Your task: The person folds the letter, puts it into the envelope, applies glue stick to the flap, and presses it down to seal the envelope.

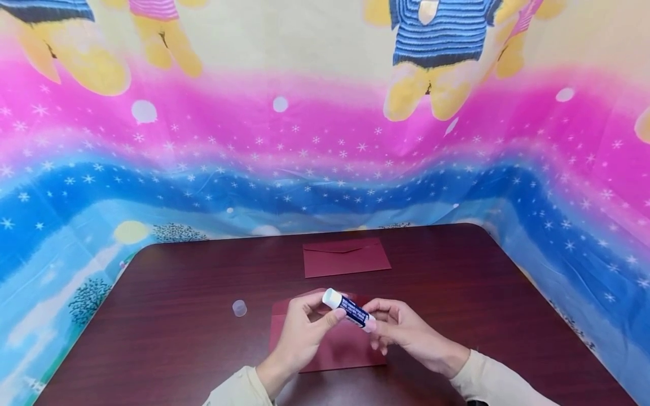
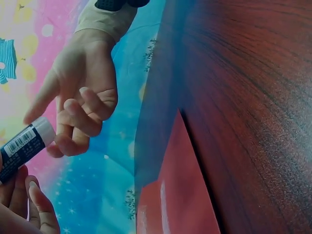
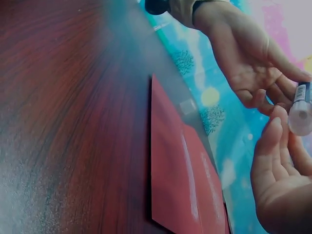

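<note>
My left hand (image 1: pixel 299 332) holds a glue stick (image 1: pixel 351 313) with a dark blue label, tilted with its white end up and to the left. At the lower end, the thumb and fingers of my right hand (image 1: pixel 408 332) pinch the pale base, which also shows in the right wrist view as a translucent end (image 3: pixel 301 119). Beneath both hands lies a dark red envelope (image 1: pixel 350 352) with its flap opened away from me, partly hidden by the hands. Pale glossy streaks (image 3: pixel 189 170) run along that envelope in the wrist views.
A second dark red envelope (image 1: pixel 347 263), flap folded down, lies farther back on the dark wooden table (image 1: pixel 203 276). The small translucent cap (image 1: pixel 239 308) stands left of the hands. A patterned cloth (image 1: pixel 325 135) hangs behind and around the table.
</note>
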`<state>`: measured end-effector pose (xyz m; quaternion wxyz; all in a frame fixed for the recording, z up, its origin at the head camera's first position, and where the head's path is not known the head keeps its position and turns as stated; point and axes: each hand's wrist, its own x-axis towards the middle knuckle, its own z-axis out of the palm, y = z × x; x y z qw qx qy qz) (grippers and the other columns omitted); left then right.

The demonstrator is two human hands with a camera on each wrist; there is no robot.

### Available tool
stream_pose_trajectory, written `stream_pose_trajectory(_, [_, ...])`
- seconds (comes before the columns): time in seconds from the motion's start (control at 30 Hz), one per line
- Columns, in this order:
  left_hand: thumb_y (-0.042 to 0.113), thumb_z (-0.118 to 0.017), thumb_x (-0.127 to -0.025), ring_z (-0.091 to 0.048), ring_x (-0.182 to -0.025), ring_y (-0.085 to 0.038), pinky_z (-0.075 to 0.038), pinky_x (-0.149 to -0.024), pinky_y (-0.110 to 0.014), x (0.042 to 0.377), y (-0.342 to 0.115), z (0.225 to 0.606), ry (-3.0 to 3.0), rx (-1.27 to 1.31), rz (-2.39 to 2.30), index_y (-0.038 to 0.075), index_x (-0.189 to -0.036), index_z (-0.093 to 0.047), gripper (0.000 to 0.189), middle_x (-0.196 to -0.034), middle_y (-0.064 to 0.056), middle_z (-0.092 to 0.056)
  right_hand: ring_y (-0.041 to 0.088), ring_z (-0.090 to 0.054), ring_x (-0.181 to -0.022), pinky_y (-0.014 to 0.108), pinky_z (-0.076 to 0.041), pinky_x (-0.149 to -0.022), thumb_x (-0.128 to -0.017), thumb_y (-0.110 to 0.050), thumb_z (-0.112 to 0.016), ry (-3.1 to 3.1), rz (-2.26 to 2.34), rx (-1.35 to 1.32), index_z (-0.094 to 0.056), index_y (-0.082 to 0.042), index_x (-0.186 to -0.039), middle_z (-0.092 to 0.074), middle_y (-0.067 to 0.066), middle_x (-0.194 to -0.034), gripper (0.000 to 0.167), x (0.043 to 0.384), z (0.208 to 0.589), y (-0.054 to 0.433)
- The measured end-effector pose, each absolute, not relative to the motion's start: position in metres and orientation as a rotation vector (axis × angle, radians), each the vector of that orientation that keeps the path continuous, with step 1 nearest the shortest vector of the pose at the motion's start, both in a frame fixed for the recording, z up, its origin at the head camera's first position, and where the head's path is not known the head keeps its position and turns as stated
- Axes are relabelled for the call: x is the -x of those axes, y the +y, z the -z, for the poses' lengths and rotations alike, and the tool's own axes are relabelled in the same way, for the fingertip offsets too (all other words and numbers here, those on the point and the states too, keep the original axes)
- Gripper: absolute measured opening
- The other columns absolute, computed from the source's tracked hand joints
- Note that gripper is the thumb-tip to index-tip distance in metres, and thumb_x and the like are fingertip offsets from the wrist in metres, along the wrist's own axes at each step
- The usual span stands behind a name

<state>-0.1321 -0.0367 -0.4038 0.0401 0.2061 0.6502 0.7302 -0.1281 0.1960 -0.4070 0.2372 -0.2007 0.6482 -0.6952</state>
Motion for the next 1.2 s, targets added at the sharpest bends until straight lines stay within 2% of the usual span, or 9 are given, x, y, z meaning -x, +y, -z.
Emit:
stream_pose_trajectory(0.1, [0.013,-0.072,-0.093,-0.071,-0.088,-0.004,-0.06,-0.084,-0.025,0.132,-0.037,0.404,2.011,-0.618,-2.238,0.002,-0.119,-0.073,0.029,-0.114,-0.022,-0.074,0.003,-0.066,-0.074,0.018,-0.055,-0.063,-0.111,-0.021,-0.039,1.669,1.915,0.625,-0.062,-0.007,-0.12,-0.071,-0.005,-0.093,0.028,0.129,0.408,0.195])
stream_pose_trajectory(0.17, [0.014,-0.072,-0.093,-0.072,-0.089,-0.004,-0.06,-0.084,-0.025,0.132,-0.037,0.405,2.004,-0.611,-2.24,0.002,-0.12,-0.072,0.029,-0.115,-0.021,-0.074,0.002,-0.066,-0.073,0.017,-0.055,-0.064,-0.111,-0.021,-0.036,1.644,1.913,0.655,-0.063,-0.007,-0.117,-0.072,-0.007,-0.094,0.031,0.13,0.408,0.194])
stream_pose_trajectory(0.27, [0.013,-0.071,-0.094,-0.073,-0.09,-0.004,-0.059,-0.086,-0.024,0.131,-0.037,0.406,1.987,-0.627,-2.238,-0.001,-0.121,-0.071,0.031,-0.117,-0.023,-0.073,0.001,-0.064,-0.071,0.016,-0.054,-0.062,-0.108,-0.016,-0.045,1.77,1.889,0.676,-0.063,0.003,-0.112,-0.072,-0.009,-0.091,0.026,0.129,0.408,0.194])
stream_pose_trajectory(0.4, [0.013,-0.071,-0.094,-0.072,-0.087,-0.003,-0.058,-0.084,-0.023,0.13,-0.036,0.406,1.992,-0.615,-2.226,-0.002,-0.121,-0.071,0.031,-0.118,-0.023,-0.073,0.0,-0.06,-0.065,0.021,-0.052,-0.053,-0.098,-0.006,-0.062,2.019,1.881,0.72,-0.062,0.015,-0.109,-0.071,-0.01,-0.083,0.023,0.127,0.408,0.19])
stream_pose_trajectory(0.5, [0.013,-0.072,-0.093,-0.071,-0.086,-0.004,-0.059,-0.083,-0.023,0.129,-0.036,0.406,2.016,-0.594,-2.219,0.0,-0.119,-0.072,0.029,-0.115,-0.022,-0.074,-0.001,-0.058,-0.06,0.025,-0.05,-0.046,-0.092,-0.001,-0.069,2.174,1.892,0.761,-0.066,0.011,-0.106,-0.07,-0.011,-0.08,0.019,0.126,0.41,0.185])
stream_pose_trajectory(0.73, [0.017,-0.073,-0.093,-0.072,-0.084,-0.006,-0.059,-0.08,-0.024,0.131,-0.041,0.406,2.101,-0.548,-2.103,0.005,-0.121,-0.072,0.031,-0.107,-0.021,-0.075,0.002,-0.06,-0.056,0.029,-0.051,-0.045,-0.094,-0.001,-0.066,2.244,1.883,0.731,-0.066,0.01,-0.111,-0.073,-0.009,-0.085,0.02,0.126,0.415,0.186])
stream_pose_trajectory(1.0, [0.012,-0.073,-0.091,-0.07,-0.097,-0.007,-0.056,-0.086,-0.02,0.134,-0.067,0.407,2.328,-0.389,-2.035,0.003,-0.119,-0.072,0.029,-0.114,-0.016,-0.075,0.003,-0.061,-0.055,0.033,-0.052,-0.045,-0.098,-0.006,-0.064,2.265,1.842,0.689,-0.065,0.011,-0.113,-0.074,-0.009,-0.09,0.023,0.127,0.416,0.193])
stream_pose_trajectory(1.13, [0.01,-0.073,-0.091,-0.072,-0.093,-0.012,-0.056,-0.082,-0.022,0.14,-0.087,0.402,2.471,-0.286,-1.942,0.011,-0.116,-0.073,0.025,-0.116,-0.009,-0.075,0.002,-0.06,-0.054,0.032,-0.052,-0.046,-0.098,-0.006,-0.063,2.256,1.841,0.678,-0.065,0.012,-0.113,-0.074,-0.008,-0.088,0.024,0.127,0.416,0.196])
stream_pose_trajectory(1.2, [0.012,-0.073,-0.091,-0.071,-0.094,-0.016,-0.056,-0.081,-0.027,0.144,-0.097,0.399,2.588,-0.278,-1.846,0.015,-0.118,-0.072,0.027,-0.12,-0.007,-0.073,0.002,-0.059,-0.054,0.03,-0.052,-0.046,-0.097,-0.005,-0.063,2.247,1.85,0.674,-0.064,0.013,-0.113,-0.074,-0.008,-0.087,0.024,0.126,0.417,0.197])
